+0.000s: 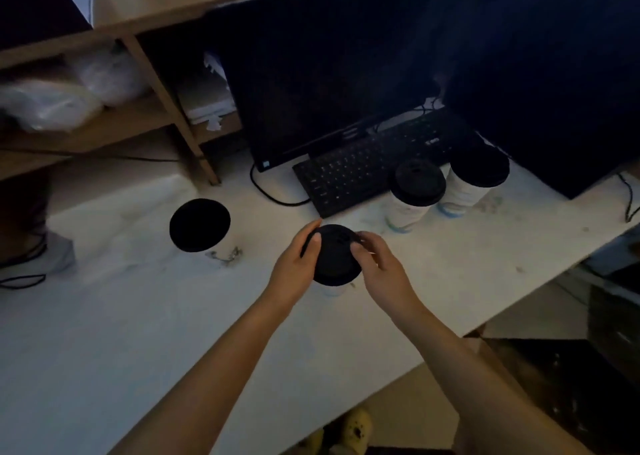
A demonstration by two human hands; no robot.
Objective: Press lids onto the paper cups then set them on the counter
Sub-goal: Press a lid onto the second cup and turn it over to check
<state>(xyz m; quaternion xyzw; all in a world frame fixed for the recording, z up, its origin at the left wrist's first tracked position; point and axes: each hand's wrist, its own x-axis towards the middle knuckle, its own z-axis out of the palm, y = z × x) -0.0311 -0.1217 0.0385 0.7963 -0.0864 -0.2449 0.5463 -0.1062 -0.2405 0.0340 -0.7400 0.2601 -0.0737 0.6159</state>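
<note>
- Likely a café or takeaway shop's service station, dimly lit: a white counter (104,316) carries paper cups (405,212) with black lids (417,181).
- A dark monitor (311,84) and black keyboard (363,174) stand at its back, till-like.
- Wooden shelves (104,136) alongside hold clear plastic bags (52,104).

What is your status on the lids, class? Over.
Left hand and right hand grip lid on cup. Three capped cups stand on counter. Nothing blocking.
</note>
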